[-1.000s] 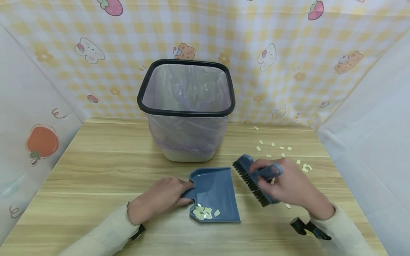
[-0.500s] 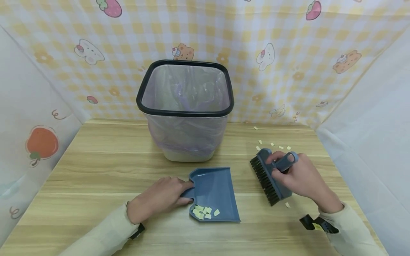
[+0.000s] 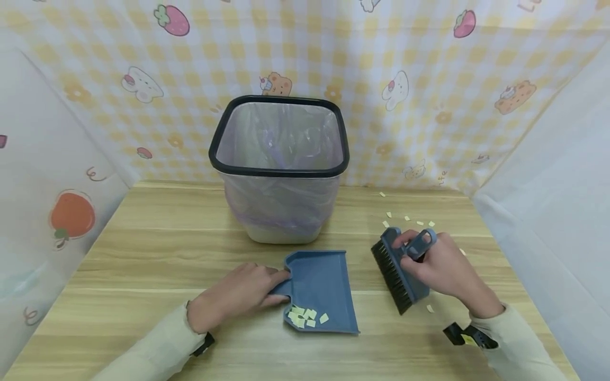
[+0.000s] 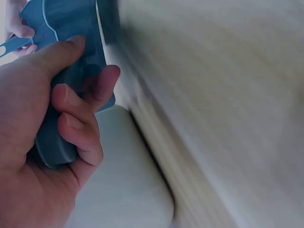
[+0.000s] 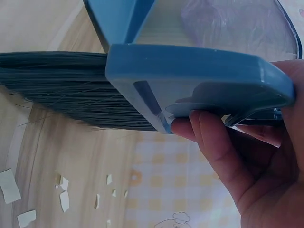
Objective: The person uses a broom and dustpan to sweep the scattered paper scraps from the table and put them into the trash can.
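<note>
A blue-grey dustpan (image 3: pixel 321 288) lies on the wooden table, its wide edge facing right. Small pale paper scraps (image 3: pixel 301 316) are gathered in its near left corner. My left hand (image 3: pixel 238 291) grips the dustpan's short handle (image 4: pixel 57 142), fingers curled round it in the left wrist view. To the right, my right hand (image 3: pixel 440 262) holds a blue hand brush (image 3: pixel 405 270) by its handle, the dark bristles (image 5: pixel 71 90) turned toward the dustpan and apart from it. More scraps (image 5: pixel 65 199) lie scattered beyond and beside the brush; some may be hidden beneath that hand.
Behind the dustpan stands a bin (image 3: pixel 281 206) with a black rim and a thin purplish liner. A yellow checked cloth (image 3: pixel 429 137) hangs at the back, and white cloth closes in both sides of the table (image 3: pixel 157 238).
My right hand has carried the brush rightward, away from the dustpan, then slightly back to the left. The left hand and dustpan stay in place; the head view has tilted a little.
</note>
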The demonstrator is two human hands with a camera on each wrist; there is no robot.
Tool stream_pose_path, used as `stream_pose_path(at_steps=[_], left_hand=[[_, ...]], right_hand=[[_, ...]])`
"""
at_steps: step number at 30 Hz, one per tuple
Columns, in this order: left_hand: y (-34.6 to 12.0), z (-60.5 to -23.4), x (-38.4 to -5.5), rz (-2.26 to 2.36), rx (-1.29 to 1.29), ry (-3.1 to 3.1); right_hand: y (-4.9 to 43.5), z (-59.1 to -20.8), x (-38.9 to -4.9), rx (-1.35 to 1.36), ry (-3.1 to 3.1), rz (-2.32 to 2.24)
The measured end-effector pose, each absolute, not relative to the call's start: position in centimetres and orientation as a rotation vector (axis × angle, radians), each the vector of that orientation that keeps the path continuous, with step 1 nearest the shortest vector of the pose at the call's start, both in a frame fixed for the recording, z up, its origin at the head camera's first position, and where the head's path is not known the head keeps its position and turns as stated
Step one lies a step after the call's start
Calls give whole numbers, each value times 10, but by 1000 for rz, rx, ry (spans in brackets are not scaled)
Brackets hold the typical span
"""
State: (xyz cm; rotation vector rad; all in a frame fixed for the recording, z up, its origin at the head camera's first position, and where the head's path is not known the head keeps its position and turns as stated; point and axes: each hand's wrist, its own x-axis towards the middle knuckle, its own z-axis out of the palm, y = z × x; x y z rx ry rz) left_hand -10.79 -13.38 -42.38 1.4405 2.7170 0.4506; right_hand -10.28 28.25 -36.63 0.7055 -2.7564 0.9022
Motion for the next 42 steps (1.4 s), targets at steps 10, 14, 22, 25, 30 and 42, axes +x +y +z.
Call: stream_pose_path(at_steps=[10, 14, 22, 25, 30, 42], left_hand=[[-136, -402, -110, 525, 1572, 2717], [-137, -388, -109, 526, 1578, 2715], [-136, -363, -108, 543, 1651, 2723], [-134, -353, -107, 538, 1669, 2720], [-131, -331, -103, 546, 1704, 2696], [-125, -279, -104, 487, 1849, 2704]], right_hand=[[280, -368, -104, 704, -2773, 893], [280, -368, -103, 705, -2786, 877], [279, -367, -102, 719, -2777, 878], [278, -367, -102, 726, -2772, 882], [277, -366, -101, 708, -2784, 877], [278, -367, -102, 743, -2782, 853]])
